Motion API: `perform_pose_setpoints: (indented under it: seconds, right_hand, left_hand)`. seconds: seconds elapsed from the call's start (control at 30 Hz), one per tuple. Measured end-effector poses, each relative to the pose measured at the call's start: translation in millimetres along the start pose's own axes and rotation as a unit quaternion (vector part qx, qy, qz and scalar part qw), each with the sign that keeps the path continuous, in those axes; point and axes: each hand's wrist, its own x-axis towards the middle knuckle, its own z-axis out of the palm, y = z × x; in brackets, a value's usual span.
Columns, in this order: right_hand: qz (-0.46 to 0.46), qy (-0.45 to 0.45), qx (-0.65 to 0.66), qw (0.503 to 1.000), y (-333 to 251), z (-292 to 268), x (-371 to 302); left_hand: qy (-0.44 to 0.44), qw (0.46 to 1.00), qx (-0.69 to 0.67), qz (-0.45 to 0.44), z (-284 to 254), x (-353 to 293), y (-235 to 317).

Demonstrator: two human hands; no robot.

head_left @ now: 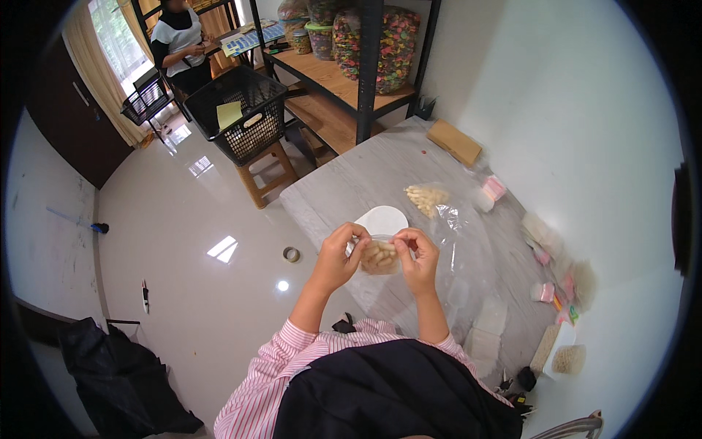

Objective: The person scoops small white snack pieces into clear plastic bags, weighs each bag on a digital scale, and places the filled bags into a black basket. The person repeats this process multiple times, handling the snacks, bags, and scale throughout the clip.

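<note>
A small clear plastic bag (379,257) filled with pale, finger-shaped pieces hangs upright between my two hands. My left hand (338,256) pinches its upper left corner, and my right hand (418,257) pinches the upper right one. Just beyond the bag lies a round white object (385,219), flat on top and partly hidden by my fingers. Farther off on the grey table (351,175) rests a second clear bag (427,197) of similar pale pieces. A large sheet of clear plastic (461,249) spreads to the right of my right hand.
Along the wall lie a brown packet (454,142), pink-and-white packs (493,188) and more small bags (569,359). A black basket (252,135) stands on a stool (267,175) past the table's left edge. Tape (292,254) lies on the floor. Another person (179,44) stands far left.
</note>
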Motion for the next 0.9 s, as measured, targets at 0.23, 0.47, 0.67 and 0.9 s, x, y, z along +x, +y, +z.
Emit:
perform_pose_setpoints:
  seconds: [0.23, 0.47, 0.67, 0.9]
  right_hand:
    - [-0.054, -0.094, -0.158, 0.982, -12.3, -9.0, -1.7]
    - [-0.036, -0.128, -0.166, 0.977, -11.2, -14.3, -7.7]
    - [-0.024, -0.148, -0.185, 0.971, -8.8, -22.4, -11.4]
    - [-0.006, -0.145, -0.176, 0.974, -3.9, -24.1, -17.0]
  left_hand:
    - [-0.164, 0.979, 0.117, 0.044, -6.3, 7.1, 1.6]
    - [-0.185, 0.978, 0.080, 0.061, 6.6, -0.4, 3.4]
    - [-0.219, 0.969, 0.083, 0.084, 6.2, -2.1, 5.1]
    - [-0.235, 0.964, 0.097, 0.078, 11.2, -6.9, 3.3]
